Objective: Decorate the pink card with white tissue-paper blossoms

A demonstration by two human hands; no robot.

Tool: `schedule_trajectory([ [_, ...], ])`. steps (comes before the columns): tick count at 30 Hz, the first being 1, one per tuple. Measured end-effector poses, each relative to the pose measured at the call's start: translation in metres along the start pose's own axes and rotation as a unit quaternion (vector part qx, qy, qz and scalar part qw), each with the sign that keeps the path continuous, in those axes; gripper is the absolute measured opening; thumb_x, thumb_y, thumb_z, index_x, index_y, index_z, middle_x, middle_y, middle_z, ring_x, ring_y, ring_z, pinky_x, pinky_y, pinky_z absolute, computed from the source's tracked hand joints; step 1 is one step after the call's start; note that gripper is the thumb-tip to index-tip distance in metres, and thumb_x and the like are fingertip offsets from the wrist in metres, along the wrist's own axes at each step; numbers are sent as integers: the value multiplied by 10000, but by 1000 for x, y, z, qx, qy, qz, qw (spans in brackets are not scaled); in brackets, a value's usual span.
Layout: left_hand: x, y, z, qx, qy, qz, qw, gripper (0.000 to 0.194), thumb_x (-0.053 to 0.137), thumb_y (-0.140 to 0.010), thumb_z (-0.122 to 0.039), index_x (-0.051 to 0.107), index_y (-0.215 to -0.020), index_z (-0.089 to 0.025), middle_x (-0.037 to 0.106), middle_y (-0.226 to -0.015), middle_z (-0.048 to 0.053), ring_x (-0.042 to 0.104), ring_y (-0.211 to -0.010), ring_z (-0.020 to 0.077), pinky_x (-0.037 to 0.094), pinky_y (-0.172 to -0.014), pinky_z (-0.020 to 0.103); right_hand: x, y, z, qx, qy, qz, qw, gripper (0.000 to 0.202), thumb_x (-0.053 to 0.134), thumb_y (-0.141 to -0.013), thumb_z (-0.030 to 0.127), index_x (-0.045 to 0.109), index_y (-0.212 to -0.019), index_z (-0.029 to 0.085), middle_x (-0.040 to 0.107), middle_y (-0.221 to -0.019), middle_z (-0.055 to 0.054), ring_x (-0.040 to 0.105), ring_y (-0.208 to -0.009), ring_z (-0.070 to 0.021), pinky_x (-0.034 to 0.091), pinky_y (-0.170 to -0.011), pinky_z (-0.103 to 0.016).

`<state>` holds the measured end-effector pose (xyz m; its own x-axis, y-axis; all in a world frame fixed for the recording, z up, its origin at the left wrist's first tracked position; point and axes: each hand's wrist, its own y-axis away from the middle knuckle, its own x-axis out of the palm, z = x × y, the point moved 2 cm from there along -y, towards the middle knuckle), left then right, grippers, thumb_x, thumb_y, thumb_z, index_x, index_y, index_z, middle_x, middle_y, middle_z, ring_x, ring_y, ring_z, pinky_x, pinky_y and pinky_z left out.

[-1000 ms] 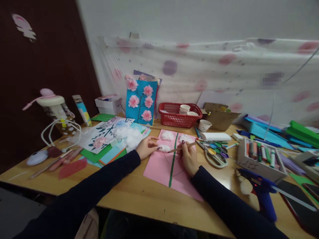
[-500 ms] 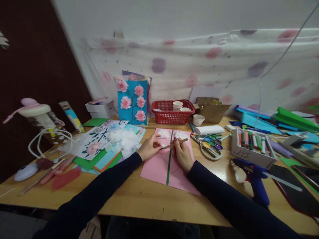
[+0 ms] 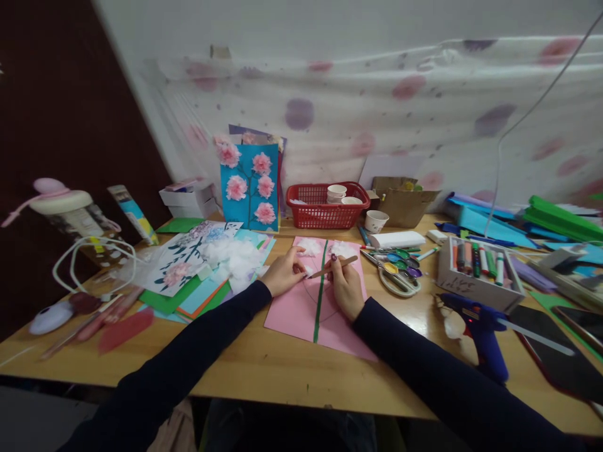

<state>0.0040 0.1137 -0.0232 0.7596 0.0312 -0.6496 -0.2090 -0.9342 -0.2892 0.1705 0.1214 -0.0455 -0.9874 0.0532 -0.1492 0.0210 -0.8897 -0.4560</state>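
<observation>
A pink sheet (image 3: 294, 314) with a green vertical stripe (image 3: 320, 301) and thin curved lines lies on the table. White fluffy cotton (image 3: 308, 247) sits at its top left, and more at its top right. My right hand (image 3: 346, 285) grips a thin brown wooden stick (image 3: 347, 260), whose lower tip points left to a small white tuft on the sheet. Beside that tip, my left hand (image 3: 285, 273) rests on the sheet's left edge with its fingers bent together; what they hold, if anything, is too small to make out.
Paper sheets and a cotton pile (image 3: 235, 257) lie left. Behind stand a blue flower picture (image 3: 249, 188) and a red basket (image 3: 325, 216). To the right are scissors (image 3: 400, 285), a marker box (image 3: 475, 276) and a blue glue gun (image 3: 485, 339).
The stick has turned a little, its tip now lower and slightly further right near my left fingertips. The camera view has shifted slightly.
</observation>
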Motion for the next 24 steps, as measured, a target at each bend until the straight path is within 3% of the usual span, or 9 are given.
schedule_trajectory([
  [17,0,-3,7,31,19,18,999,513,602,-687,-93,411,-1161,-130,671,-765,16,561,-635,125,420,-644,245,2,1,0,-19,63,40,997,376,361,-892,492,544,-743,200,489,-572,9,458,-510,-146,341,-481,-246],
  [24,3,-5,12,34,36,28,998,532,595,-687,-80,398,-1179,-120,656,-753,14,559,-634,124,419,-636,241,7,2,11,-56,138,73,986,281,346,-905,369,467,-706,213,499,-564,6,462,-496,-153,325,-514,-269],
])
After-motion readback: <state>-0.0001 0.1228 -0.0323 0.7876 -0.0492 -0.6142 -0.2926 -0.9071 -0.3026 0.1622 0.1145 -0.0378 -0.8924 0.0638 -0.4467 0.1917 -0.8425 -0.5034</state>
